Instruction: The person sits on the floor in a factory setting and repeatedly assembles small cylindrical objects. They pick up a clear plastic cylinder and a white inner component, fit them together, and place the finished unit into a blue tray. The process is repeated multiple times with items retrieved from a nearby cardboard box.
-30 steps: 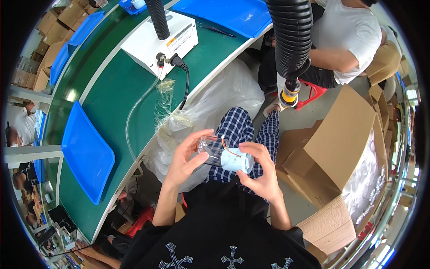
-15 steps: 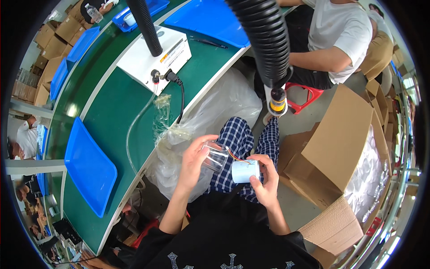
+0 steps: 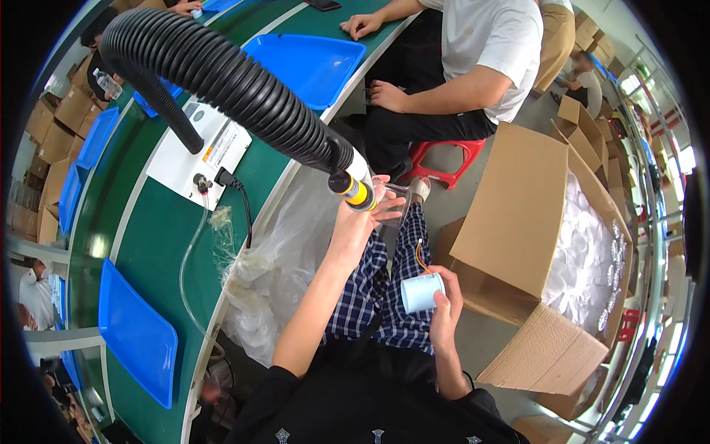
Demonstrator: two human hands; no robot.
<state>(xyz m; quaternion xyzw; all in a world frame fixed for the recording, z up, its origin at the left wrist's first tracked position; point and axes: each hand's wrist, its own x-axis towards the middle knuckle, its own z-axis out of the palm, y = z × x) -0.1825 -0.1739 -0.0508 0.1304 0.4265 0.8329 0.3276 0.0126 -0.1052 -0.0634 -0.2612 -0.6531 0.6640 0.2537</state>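
My left hand (image 3: pixel 353 231) is stretched forward, its fingers around a clear cup (image 3: pixel 404 198). Right over this hand lies the nozzle (image 3: pixel 355 191) of a black corrugated hose (image 3: pixel 229 85), with a yellow ring near its tip. The nozzle hides part of the hand and cup, so I cannot tell whether they touch it. Lower and to the right, over my lap, my right hand (image 3: pixel 447 305) grips a light blue cylinder (image 3: pixel 420 293). Thin red, yellow and dark wires (image 3: pixel 421 260) stick up from it.
On the green table (image 3: pixel 151 266) at left stand a white machine box (image 3: pixel 203 152) and blue trays (image 3: pixel 138 333). Plastic sheeting (image 3: pixel 266 288) hangs at its edge. An open carton (image 3: pixel 510 214) with clear-white parts is at right. A co-worker (image 3: pixel 473 74) sits ahead on a red stool (image 3: pixel 449 159).
My left hand has carried the clear cup forward, away from the blue cylinder, to the hose nozzle. My right hand has shifted slightly right and down. The view has turned right.
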